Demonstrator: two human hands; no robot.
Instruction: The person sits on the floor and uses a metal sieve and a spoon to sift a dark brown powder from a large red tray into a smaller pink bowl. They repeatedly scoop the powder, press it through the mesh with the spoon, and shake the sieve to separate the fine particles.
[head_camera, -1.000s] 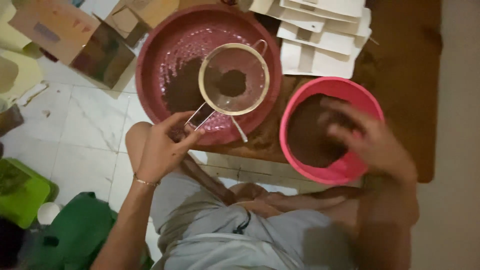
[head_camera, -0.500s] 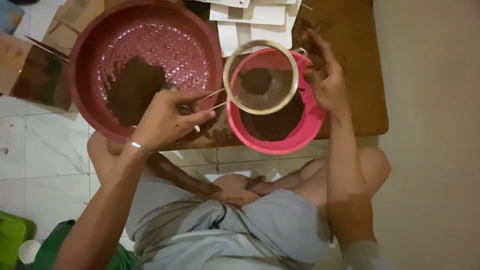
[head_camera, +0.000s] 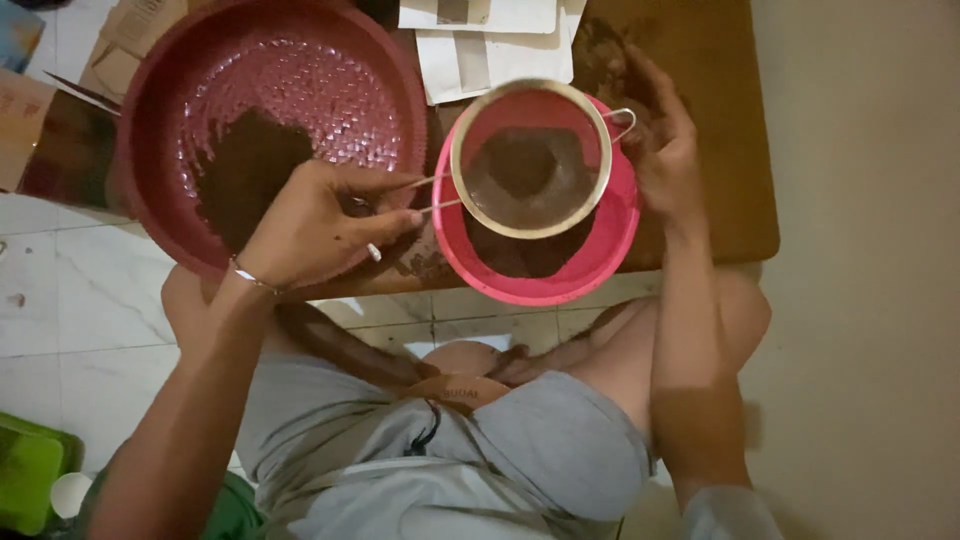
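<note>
**A:** What packaging shows in the head view?

**B:** White paper packets (head_camera: 490, 40) lie fanned at the top centre, on a brown wooden board (head_camera: 720, 120). Flattened brown cardboard (head_camera: 40, 120) sits at the upper left edge. A green container (head_camera: 25, 475) is at the lower left corner.

**A:** And the hands?

**B:** The left hand (head_camera: 315, 225), centre left, has its fingers clenched round the wire handle of a round metal sieve (head_camera: 530, 160). The sieve holds brown powder and hangs over a pink bowl (head_camera: 545, 270) at the centre, which also holds powder. The right hand (head_camera: 660, 150), upper right, rests against the far rim of the bowl beside the sieve's hook, fingers loosely curled; whether they grip anything cannot be told.

**A:** Anything else?

**B:** A large dark red basin (head_camera: 150, 110) with a heap of brown powder fills the upper left.
</note>
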